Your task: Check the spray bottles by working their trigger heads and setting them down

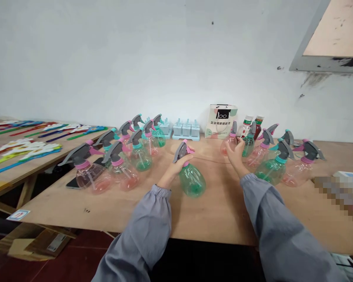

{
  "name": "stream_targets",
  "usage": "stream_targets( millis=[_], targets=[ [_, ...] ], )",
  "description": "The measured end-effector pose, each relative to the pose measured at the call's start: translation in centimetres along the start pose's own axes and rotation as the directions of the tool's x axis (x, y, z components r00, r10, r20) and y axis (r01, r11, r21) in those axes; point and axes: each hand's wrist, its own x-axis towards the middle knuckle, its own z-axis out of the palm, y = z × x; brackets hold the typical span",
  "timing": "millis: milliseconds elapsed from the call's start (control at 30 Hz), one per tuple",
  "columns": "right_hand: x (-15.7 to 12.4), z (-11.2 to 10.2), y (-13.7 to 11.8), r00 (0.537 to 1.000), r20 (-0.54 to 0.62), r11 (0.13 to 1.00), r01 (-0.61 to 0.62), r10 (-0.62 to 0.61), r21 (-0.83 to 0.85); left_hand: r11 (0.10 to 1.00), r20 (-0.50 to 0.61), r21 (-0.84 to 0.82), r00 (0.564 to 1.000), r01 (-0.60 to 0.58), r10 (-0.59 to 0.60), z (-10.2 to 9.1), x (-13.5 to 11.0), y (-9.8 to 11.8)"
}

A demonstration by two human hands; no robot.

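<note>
My left hand [178,168] is closed around the grey-and-pink trigger head of a green spray bottle [192,182], which stands near the middle of the table. At the back right, my right hand [235,152] reaches forward with thumb and fingers apart. It is right in front of a pink spray bottle [230,137] and beside a green spray bottle [248,145]; whether it touches either I cannot tell. More pink and green spray bottles stand in a group on the left, among them a pink spray bottle [91,176], and on the right, among them a green spray bottle [272,168].
Along the wall stand pale blue ice-pop molds [186,131], a printed paper bag [220,121] and bottles with red-and-white labels [258,127]. A dark phone [73,183] lies under the left group. Colourful flower-topped sticks [32,150] cover another table at left.
</note>
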Motion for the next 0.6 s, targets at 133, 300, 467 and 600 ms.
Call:
stream_targets(
  millis=[133, 300, 467, 600],
  targets=[
    [2.8, 2.1, 2.7, 0.987, -0.005, 0.982, -0.162, 0.163, -0.092, 0.964, 0.137, -0.257, 0.99, 0.067, -0.032, 0.6, -0.2, 0.3],
    [1.2, 2.4, 3.8, 0.98, 0.024, 0.97, -0.189, 0.195, -0.151, 0.922, 0.178, -0.373, 0.983, 0.107, -0.042, 1.0, -0.7, 1.2],
    [-3.3, 0.4, 1.9, 0.993, 0.113, 0.995, -0.012, 0.023, -0.1, 0.913, 0.142, -0.396, 0.989, 0.098, -0.044, 0.8, -0.7, 1.2],
    [-7.4, -2.0, -1.0, 0.954, 0.285, 0.995, 0.093, -0.097, 0.028, 0.905, 0.169, -0.407, 0.984, 0.123, -0.058, 0.7, -0.5, 1.1]
  ],
)
